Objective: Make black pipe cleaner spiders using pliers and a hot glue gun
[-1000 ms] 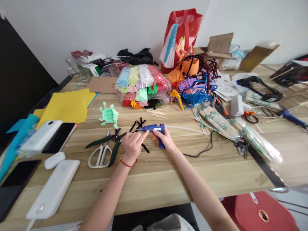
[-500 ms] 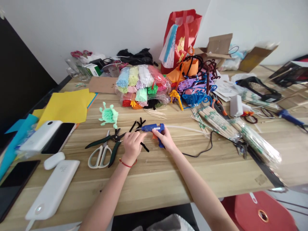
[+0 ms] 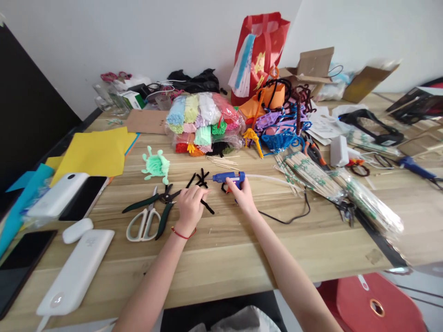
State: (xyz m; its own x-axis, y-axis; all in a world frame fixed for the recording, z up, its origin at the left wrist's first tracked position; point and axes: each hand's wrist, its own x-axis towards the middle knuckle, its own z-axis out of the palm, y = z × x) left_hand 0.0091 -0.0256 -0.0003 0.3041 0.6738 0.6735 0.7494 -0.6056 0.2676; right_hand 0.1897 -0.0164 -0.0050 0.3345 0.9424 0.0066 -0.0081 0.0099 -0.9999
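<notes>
My right hand [image 3: 243,193] is wrapped round a blue hot glue gun [image 3: 228,177], its nozzle pointing left and a long pale glue stick [image 3: 270,178] trailing from its back. My left hand [image 3: 190,206] is closed in a pinch on a black pipe cleaner [image 3: 208,207], whose end sticks out on the right; the fingertips are partly hidden. Just beyond them lie short, bent black pipe cleaner pieces [image 3: 202,178]. Left of this hand are dark green-handled pliers [image 3: 167,197] and white-handled scissors [image 3: 143,226]. A light green pipe cleaner figure [image 3: 156,165] rests farther back.
A clear bag of coloured pipe cleaners [image 3: 206,122] and a red bag [image 3: 261,55] stand behind. Wrapped wooden sticks [image 3: 313,175] lie to the right, near the black cord [image 3: 287,221]. Phones and a white power bank [image 3: 78,272] occupy the left, with yellow sheets [image 3: 95,154] beyond.
My right hand has drawn the glue gun to the right and slightly back from the left hand, baring its nozzle. My left hand stays nearly in place.
</notes>
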